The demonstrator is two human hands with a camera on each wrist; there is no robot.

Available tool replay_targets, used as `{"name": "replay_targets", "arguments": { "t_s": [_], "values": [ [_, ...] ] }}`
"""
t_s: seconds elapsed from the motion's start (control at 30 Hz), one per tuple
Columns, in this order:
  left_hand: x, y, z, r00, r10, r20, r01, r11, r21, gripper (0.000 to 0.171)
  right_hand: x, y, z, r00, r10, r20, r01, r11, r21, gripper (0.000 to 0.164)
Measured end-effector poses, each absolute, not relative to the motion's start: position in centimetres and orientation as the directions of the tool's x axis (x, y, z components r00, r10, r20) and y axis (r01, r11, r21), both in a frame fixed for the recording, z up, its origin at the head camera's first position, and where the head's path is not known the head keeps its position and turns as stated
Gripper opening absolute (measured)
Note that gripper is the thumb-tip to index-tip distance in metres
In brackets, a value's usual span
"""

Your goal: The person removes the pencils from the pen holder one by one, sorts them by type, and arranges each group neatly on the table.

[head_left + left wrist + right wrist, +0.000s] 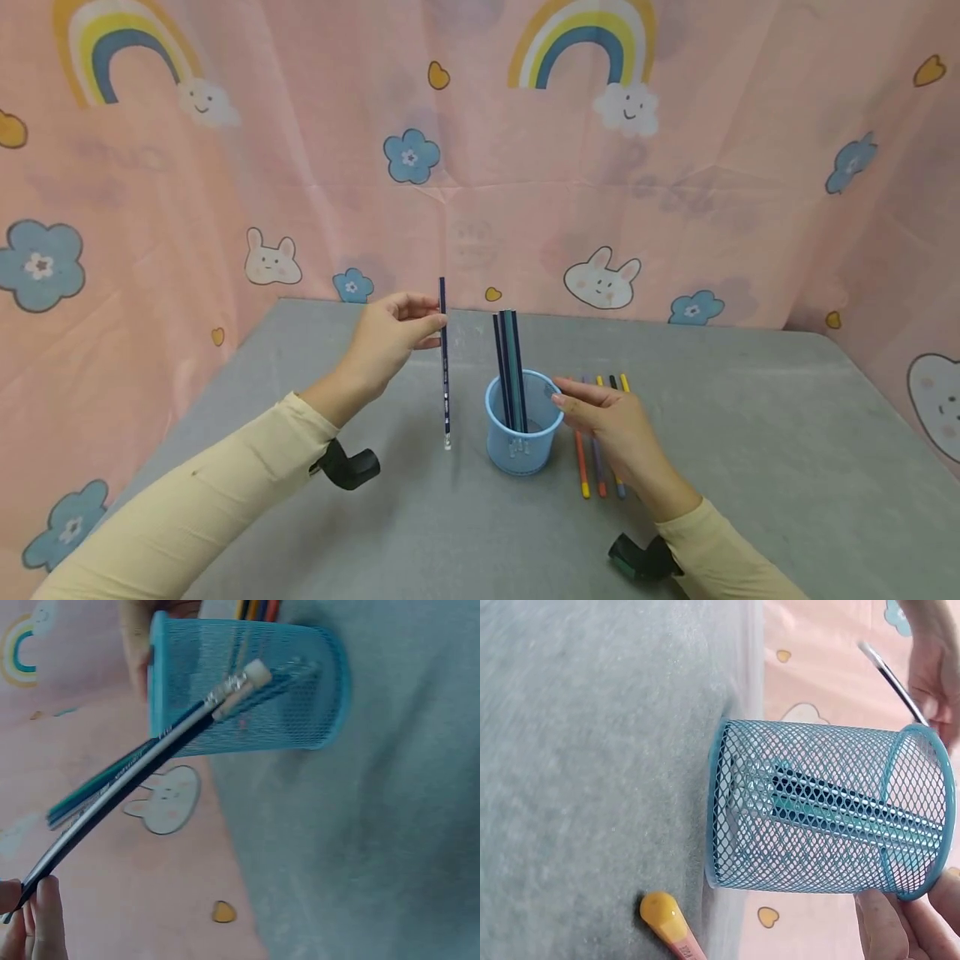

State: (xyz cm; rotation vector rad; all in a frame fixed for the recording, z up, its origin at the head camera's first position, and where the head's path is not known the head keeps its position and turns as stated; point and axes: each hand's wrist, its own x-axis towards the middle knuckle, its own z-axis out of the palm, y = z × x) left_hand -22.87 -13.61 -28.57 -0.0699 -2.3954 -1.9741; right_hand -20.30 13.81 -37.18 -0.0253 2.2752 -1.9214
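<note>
My left hand (385, 340) pinches a dark blue pencil (446, 375) near its upper end, to the left of the cup. The pencil hangs almost upright, its white eraser (257, 673) pointing down. My right hand (618, 429) grips the rim of a light blue mesh pencil cup (517, 456) on its right side, thumb and fingers at the edge. Several dark blue and teal pencils (511, 367) lean inside the cup, eraser ends down as the mesh shows in the right wrist view. The cup stands upright on the grey table (750, 450).
Several coloured pens lie side by side to the right of the cup, partly under my right hand, among them an orange one (582, 467) with a yellow end. A pink curtain (480, 200) with rainbows, rabbits and flowers hangs behind the table.
</note>
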Motion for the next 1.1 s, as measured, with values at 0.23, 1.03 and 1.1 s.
{"name": "replay_targets", "arguments": {
  "t_s": [0.23,1.03,1.1],
  "values": [
    [-23.6,-13.8,-31.1,-0.995,0.065,-0.079,-0.061,0.242,0.968,0.027,-20.3,13.8,-37.2,-0.987,-0.106,-0.119,0.1,0.167,-0.981,0.046],
    [-25.6,-13.0,-36.7,-0.957,0.013,-0.29,-0.266,0.359,0.895,0.016,-20.4,13.8,-37.3,-0.988,-0.096,-0.125,0.108,0.17,-0.98,0.046],
    [-25.8,-13.1,-37.2,-0.956,0.001,-0.292,-0.271,0.372,0.888,0.016,-20.4,13.8,-37.3,-0.987,-0.096,-0.126,0.109,0.167,-0.98,0.046]
  ]
}}
